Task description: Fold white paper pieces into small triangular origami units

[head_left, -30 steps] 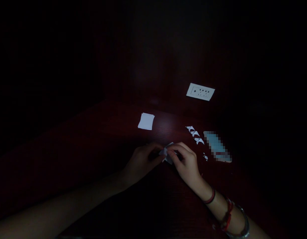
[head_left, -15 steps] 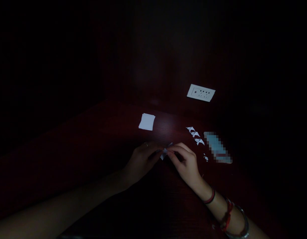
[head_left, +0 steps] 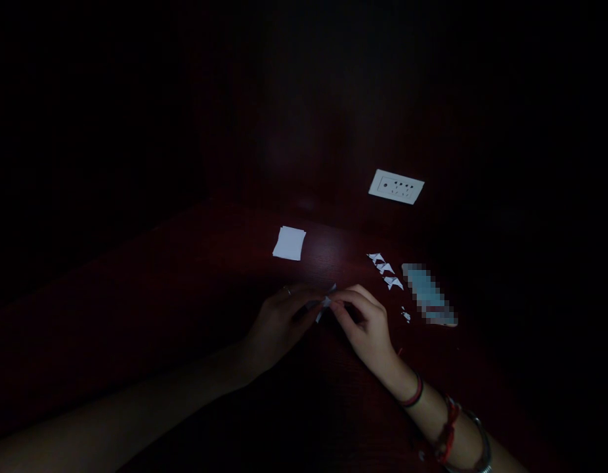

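Pinching white paper [head_left: 327, 301] between left hand [head_left: 279, 322] and right hand [head_left: 370, 328], edges jutting out; tabletop [head_left: 331, 246] spreads wide leftward.

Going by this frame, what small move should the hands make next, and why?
Probably press the small folded white paper flatter along its fold. The left hand and right hand both pinch it, and its ends jut out above and below the fingers, while similarly angular folded white paper pieces lie nearby.
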`<state>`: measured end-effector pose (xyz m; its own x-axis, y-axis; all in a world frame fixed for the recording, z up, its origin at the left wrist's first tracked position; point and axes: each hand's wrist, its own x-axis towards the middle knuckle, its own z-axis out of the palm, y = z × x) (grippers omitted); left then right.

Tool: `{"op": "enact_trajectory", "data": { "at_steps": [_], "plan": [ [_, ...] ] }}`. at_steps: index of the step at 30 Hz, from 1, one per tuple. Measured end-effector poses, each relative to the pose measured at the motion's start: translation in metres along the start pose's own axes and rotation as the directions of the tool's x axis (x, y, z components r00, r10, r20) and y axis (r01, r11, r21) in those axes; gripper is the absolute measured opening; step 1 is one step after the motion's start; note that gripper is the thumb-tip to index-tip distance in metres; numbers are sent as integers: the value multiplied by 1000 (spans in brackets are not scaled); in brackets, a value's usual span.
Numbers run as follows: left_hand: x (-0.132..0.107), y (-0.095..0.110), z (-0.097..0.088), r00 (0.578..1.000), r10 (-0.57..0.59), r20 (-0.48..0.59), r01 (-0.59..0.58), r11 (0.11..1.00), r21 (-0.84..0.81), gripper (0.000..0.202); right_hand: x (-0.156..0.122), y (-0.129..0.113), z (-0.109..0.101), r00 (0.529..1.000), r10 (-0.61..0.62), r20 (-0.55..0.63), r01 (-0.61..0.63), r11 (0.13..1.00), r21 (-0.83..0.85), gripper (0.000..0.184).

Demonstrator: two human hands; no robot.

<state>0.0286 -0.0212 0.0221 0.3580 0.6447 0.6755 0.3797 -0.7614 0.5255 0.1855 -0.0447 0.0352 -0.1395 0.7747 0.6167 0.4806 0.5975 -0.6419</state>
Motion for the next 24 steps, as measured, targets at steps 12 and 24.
{"op": "enact_trajectory", "data": {
  "at_steps": [12,24],
  "plan": [
    [1,7,0,995,7,-99,-7,1000,3,18,1,1,1,1000,3,-28,-2,1000,22,17],
    [1,3,2,989,-3,-148,7,1000,24,18,0,-1,3,998,2,-66,1,999,34,14]
  ]
}}
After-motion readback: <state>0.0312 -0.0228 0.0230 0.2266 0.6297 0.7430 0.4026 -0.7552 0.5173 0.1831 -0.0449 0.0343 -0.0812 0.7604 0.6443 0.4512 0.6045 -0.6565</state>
